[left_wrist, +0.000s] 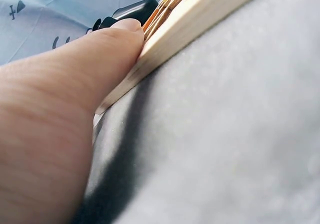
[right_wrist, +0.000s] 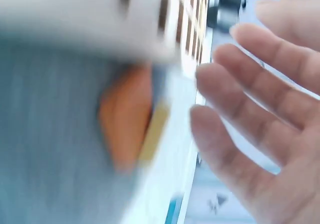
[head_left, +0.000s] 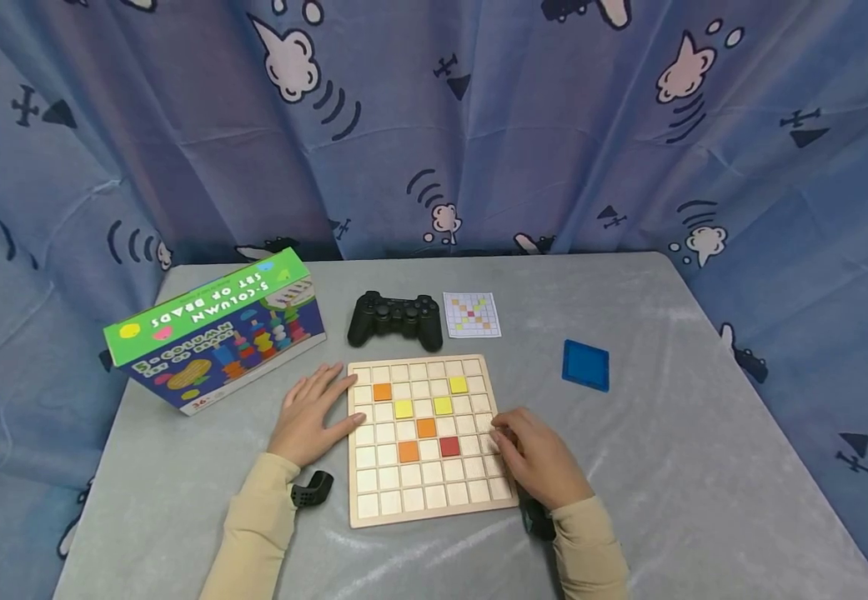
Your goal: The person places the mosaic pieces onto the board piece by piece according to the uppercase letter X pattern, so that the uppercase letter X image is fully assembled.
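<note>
A square wooden grid board (head_left: 433, 522) lies in front of me. Among its pale squares are several orange tiles (head_left: 426, 427), several yellow tiles (head_left: 443, 405) and one red tile (head_left: 449, 447). My left hand (head_left: 312, 421) has its fingers spread, with thumb and index fingertip at the board's left rim; the left wrist view shows the thumb (left_wrist: 107, 48) against that edge. Over the right rim, my right hand (head_left: 542, 458) shows loosely bent fingers holding nothing in its wrist view. There, an orange tile (right_wrist: 127, 119) and a yellow tile (right_wrist: 155, 134) lie beside the board, hidden in the head view.
A green and blue bead-set box (head_left: 219, 333) stands at the back left. Behind the board are a black game controller (head_left: 396, 317) and a small printed pattern card (head_left: 472, 315). A shallow blue tray (head_left: 585, 365) lies to the right on the grey-covered table (head_left: 674, 500).
</note>
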`<state>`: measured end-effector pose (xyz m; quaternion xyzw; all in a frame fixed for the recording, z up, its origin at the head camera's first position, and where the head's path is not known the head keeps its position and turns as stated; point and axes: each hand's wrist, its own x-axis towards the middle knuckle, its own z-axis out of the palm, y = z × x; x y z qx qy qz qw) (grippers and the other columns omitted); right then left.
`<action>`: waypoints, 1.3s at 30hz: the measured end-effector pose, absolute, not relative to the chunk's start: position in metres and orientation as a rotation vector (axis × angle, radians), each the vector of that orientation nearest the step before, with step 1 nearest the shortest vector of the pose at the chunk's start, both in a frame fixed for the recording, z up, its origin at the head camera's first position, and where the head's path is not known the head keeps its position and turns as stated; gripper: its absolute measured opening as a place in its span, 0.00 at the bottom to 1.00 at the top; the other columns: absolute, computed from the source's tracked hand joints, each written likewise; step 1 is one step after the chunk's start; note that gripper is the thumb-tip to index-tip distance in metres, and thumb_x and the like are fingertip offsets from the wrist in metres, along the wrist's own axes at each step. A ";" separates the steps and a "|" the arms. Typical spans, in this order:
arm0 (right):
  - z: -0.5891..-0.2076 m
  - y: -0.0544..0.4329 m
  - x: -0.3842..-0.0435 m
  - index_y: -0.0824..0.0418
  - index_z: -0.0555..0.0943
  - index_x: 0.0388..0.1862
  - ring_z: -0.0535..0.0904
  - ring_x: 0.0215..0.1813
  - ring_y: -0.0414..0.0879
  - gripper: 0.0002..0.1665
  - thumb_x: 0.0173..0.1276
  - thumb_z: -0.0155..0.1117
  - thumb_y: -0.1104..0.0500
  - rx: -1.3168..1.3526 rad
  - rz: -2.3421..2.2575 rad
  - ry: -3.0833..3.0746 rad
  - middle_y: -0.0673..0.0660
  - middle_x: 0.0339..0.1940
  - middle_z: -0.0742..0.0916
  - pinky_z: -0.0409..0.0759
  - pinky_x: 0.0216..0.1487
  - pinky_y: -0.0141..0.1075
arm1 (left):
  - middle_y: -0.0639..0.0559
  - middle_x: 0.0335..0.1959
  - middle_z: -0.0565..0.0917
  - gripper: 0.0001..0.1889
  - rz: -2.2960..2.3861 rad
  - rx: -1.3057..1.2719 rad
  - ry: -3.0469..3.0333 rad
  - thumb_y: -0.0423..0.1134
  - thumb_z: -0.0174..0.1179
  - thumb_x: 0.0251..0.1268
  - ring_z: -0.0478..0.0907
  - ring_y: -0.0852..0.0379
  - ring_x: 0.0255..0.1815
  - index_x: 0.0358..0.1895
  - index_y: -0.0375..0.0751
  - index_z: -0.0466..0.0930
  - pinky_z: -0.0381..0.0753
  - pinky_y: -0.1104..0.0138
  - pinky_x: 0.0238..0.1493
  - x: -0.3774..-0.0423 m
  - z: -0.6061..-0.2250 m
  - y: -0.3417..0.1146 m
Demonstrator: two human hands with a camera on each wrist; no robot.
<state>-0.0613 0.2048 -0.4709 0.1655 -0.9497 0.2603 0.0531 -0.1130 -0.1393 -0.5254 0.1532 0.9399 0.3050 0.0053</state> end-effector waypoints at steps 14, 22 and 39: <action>-0.473 0.243 -0.049 0.61 0.81 0.48 0.79 0.50 0.51 0.16 0.61 0.69 0.64 0.329 0.721 -3.110 0.55 0.46 0.82 0.81 0.51 0.47 | 0.47 0.75 0.58 0.36 0.955 0.470 2.947 0.59 0.60 0.61 0.49 0.46 0.77 0.71 0.50 0.65 0.42 0.47 0.75 -0.112 -0.526 -0.141; -0.474 0.242 -0.050 0.61 0.80 0.49 0.80 0.48 0.48 0.16 0.60 0.69 0.66 0.310 0.690 -3.117 0.54 0.45 0.82 0.81 0.49 0.45 | 0.47 0.75 0.59 0.36 0.955 0.470 2.944 0.59 0.60 0.61 0.49 0.46 0.77 0.71 0.50 0.65 0.42 0.47 0.75 -0.111 -0.525 -0.140; -0.476 0.235 -0.051 0.70 0.76 0.58 0.80 0.43 0.49 0.19 0.69 0.58 0.69 0.339 0.675 -3.007 0.61 0.46 0.78 0.83 0.43 0.43 | 0.48 0.75 0.59 0.35 0.964 0.484 2.954 0.59 0.60 0.62 0.50 0.46 0.77 0.71 0.50 0.65 0.42 0.48 0.75 -0.112 -0.525 -0.139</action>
